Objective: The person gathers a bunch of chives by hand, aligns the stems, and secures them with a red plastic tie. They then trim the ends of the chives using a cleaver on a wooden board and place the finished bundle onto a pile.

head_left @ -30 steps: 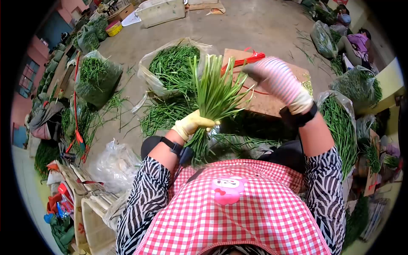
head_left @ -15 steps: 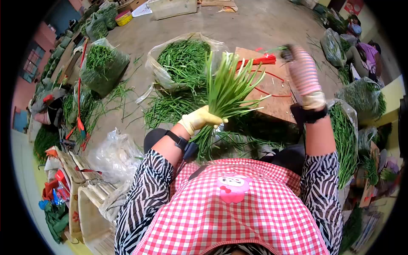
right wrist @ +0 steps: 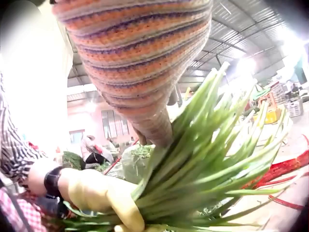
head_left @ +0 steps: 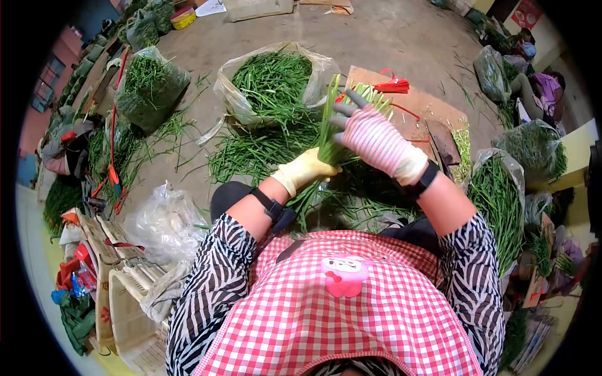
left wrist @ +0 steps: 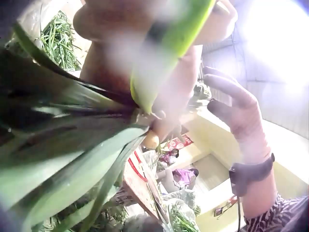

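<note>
In the head view, my left hand (head_left: pixel 305 172), in a yellow glove, grips a bunch of garlic chives (head_left: pixel 327 135) around its middle. The pale stalk ends fan upward, and dark green leaves hang below the fist. My right hand (head_left: pixel 378 139) wears a striped glove with grey fingertips. Its fingers are spread over the upper right side of the bunch and cover part of the stalks. In the right wrist view, the striped glove (right wrist: pixel 140 63) comes down beside the fanned chives (right wrist: pixel 207 164), above the yellow glove (right wrist: pixel 104 193).
Ahead stands an open plastic bag (head_left: pixel 273 88) full of chives, with a loose heap (head_left: pixel 263 153) in front. A wooden board (head_left: pixel 433 116) carries red ties (head_left: pixel 394 85) and a dark blade (head_left: pixel 443 143). More filled bags (head_left: pixel 498 200) line the right. Crates (head_left: pixel 135 313) and crumpled plastic (head_left: pixel 166 219) lie left.
My right hand swung out right over the board with a few leaves at its fingers, then came back left onto the bunch. My left hand keeps its grip, and the bunch now stands more upright.
</note>
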`<state>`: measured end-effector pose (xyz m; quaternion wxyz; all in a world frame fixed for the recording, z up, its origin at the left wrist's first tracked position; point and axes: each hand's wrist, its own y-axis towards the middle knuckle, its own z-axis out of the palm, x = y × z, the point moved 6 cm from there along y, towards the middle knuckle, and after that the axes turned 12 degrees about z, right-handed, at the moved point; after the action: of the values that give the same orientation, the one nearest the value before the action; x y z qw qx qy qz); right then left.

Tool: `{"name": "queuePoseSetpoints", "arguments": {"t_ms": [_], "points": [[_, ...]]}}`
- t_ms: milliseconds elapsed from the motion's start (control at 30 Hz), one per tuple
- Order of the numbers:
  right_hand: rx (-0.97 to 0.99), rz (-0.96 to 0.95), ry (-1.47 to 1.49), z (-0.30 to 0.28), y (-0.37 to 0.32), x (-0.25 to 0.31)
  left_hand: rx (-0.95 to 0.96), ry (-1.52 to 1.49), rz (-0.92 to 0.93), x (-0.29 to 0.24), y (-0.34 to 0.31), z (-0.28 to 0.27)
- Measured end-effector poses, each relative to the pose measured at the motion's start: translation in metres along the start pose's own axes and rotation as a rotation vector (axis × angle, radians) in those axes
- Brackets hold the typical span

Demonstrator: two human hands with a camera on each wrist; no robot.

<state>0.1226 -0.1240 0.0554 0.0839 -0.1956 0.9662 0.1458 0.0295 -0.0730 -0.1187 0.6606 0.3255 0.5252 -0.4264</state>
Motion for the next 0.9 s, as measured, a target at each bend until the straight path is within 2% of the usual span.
{"name": "queuePoseSetpoints", "arguments": {"t_ms": [33,67,133,167,200,267,300,367,433,467,533,633,667,733,800,833,900], "points": [[0.112,0.009,-0.050,0.009,0.002,-0.001,-0.018,-0.011,-0.007,0.001,-0.001,0.001],[0.092,-0.007,0.018,0.006,0.004,-0.004,0.005,0.010,-0.037,0.002,-0.002,0.001],[0.264,0.226,-0.039,0.007,0.007,-0.022,0.045,0.049,-0.094,0.002,-0.005,0.000],[0.193,0.292,-0.045,-0.001,0.008,-0.032,0.039,0.045,-0.117,-0.004,-0.011,0.005],[0.193,0.409,0.106,-0.006,0.010,-0.047,0.052,0.008,-0.121,-0.001,-0.013,0.008],[-0.053,0.390,0.501,-0.035,0.011,-0.059,0.086,-0.062,-0.128,0.004,-0.012,0.014],[0.157,0.488,0.469,-0.030,0.004,-0.065,0.103,-0.064,-0.119,0.006,-0.012,0.013],[0.093,0.155,0.223,-0.025,0.000,-0.043,0.146,-0.035,-0.123,0.003,-0.010,0.013],[0.099,-0.034,0.142,-0.004,-0.010,-0.022,0.162,-0.016,-0.136,0.004,-0.009,0.013],[0.052,-0.064,0.079,0.005,-0.008,-0.014,0.152,-0.022,-0.137,0.001,-0.008,0.016],[0.156,0.019,0.021,0.012,-0.009,-0.019,0.124,-0.030,-0.141,-0.004,-0.010,0.019],[0.319,0.256,0.267,0.009,-0.005,-0.030,0.200,-0.025,-0.149,0.002,-0.011,0.018],[0.264,0.249,0.300,0.005,-0.005,-0.034,0.232,-0.025,-0.155,0.003,-0.011,0.019],[0.155,0.404,0.479,-0.001,-0.008,-0.048,0.217,-0.040,-0.135,0.002,-0.013,0.019],[-0.022,0.429,0.750,-0.001,-0.011,-0.074,0.221,-0.053,-0.141,0.003,-0.013,0.019],[-0.007,0.542,0.790,-0.014,-0.014,-0.083,0.211,-0.077,-0.129,0.002,-0.013,0.018],[-0.064,0.750,1.073,-0.028,-0.030,-0.108,0.210,-0.091,-0.089,-0.008,-0.012,0.020]]}}
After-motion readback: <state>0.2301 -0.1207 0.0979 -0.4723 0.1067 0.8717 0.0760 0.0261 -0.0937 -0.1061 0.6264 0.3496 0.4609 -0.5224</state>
